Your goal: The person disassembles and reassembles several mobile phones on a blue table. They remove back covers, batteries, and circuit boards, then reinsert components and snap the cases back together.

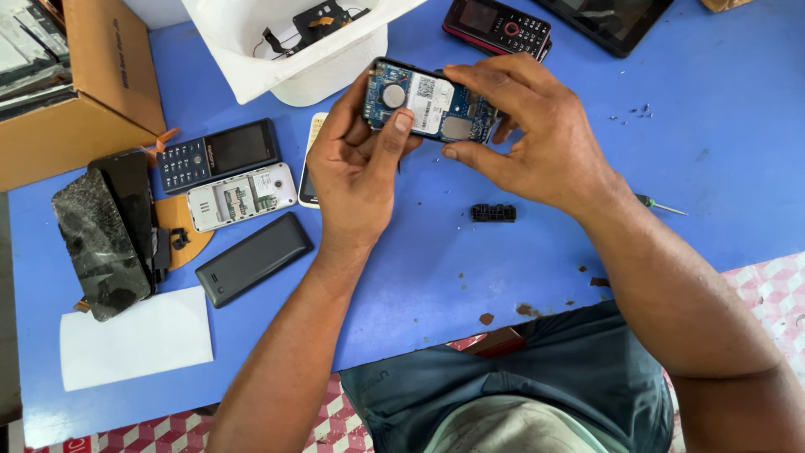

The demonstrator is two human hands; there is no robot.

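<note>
Blue tabletop [419, 268] beneath; both hands pinch an opened phone [429, 102] above it, blue circuit board with round silver cell and white label exposed. Left hand [356, 168] thumbs the board; right hand [532, 138] grips its end.

Both hands hold an opened phone with its blue circuit board [429, 105] exposed above the blue table [721, 151]. The left hand [356, 172] grips its left end, thumb on the board; the right hand [537, 134] clasps its right end. A small black part [493, 212] lies just below; a screwdriver [661, 204] lies beside the right forearm.
</note>
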